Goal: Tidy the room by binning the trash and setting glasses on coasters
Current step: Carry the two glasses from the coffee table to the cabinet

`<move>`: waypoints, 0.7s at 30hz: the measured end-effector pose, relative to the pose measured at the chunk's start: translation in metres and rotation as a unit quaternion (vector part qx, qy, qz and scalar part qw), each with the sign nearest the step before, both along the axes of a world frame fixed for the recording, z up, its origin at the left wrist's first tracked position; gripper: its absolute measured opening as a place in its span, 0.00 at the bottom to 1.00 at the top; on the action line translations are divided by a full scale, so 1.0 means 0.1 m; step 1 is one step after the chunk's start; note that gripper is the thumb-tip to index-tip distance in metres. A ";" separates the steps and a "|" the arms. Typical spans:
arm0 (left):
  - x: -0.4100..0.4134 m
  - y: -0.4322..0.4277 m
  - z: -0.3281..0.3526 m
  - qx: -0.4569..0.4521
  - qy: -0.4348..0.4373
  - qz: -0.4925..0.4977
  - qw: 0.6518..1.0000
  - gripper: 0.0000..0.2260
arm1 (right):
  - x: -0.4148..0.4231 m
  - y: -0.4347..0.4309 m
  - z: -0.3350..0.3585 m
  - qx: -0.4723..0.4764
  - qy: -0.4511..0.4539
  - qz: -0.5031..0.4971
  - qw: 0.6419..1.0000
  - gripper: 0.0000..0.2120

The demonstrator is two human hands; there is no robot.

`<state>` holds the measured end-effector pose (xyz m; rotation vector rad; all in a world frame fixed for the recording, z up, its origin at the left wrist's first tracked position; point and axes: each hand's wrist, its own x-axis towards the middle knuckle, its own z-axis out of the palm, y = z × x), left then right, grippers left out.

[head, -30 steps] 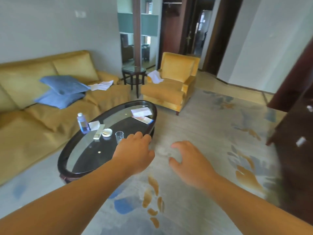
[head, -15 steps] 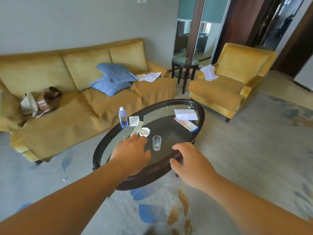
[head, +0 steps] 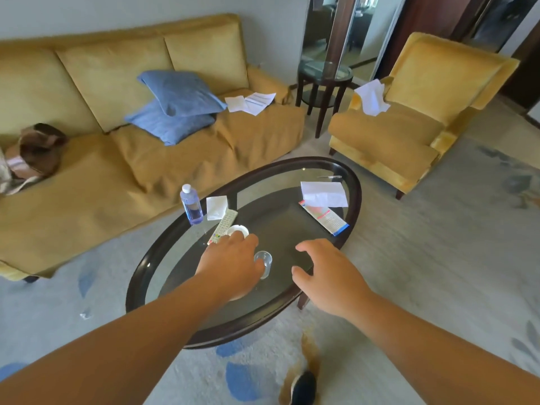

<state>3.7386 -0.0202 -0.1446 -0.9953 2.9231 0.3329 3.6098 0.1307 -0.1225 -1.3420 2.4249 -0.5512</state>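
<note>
Two hands hover over the oval glass table (head: 356,200), both empty. The left hand (head: 230,264) reaches low over the top with its fingers (head: 245,242) straight and loosely together, its thumb side right beside the small clear glass (head: 264,263); whether skin meets it I cannot tell. The right hand (head: 327,273) hangs on the glass's other side, a little apart, its fingers (head: 309,247) gently curved and spread. Flanking the glass this way looks like the start of a pick-up, probably to shift it onto the white round disc (head: 238,230) just beyond the left hand, which I take for a coaster. The glass stands upright on bare table, so that step is not yet done.

Likely trash lies scattered: a white napkin (head: 216,207) by the water bottle (head: 191,204) and remote (head: 222,226), a folded white sheet (head: 323,194) over a printed leaflet (head: 324,217), papers (head: 251,102) on the sofa (head: 87,171), and a crumpled sheet (head: 372,97) on the armchair (head: 394,135). No bin shows.

Print runs across the leaflet and the sofa papers, too small to read; the bottle shows no legible label.
</note>
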 end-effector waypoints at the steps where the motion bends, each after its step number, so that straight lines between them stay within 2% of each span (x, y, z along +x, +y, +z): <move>1: -0.10 -0.05 -0.05 0.003 -0.003 0.008 1.000 0.18 | -0.13 -0.07 -0.06 0.003 -0.005 0.006 1.000 0.22; 12: -0.78 -0.38 -0.82 0.091 -0.048 0.088 0.991 0.19 | -1.08 -0.66 -0.88 0.060 -0.083 0.050 0.993 0.23; 21: -0.97 -0.64 -1.87 0.177 -0.073 0.074 0.979 0.26 | -1.31 -0.88 -1.68 0.120 -0.118 0.022 0.985 0.24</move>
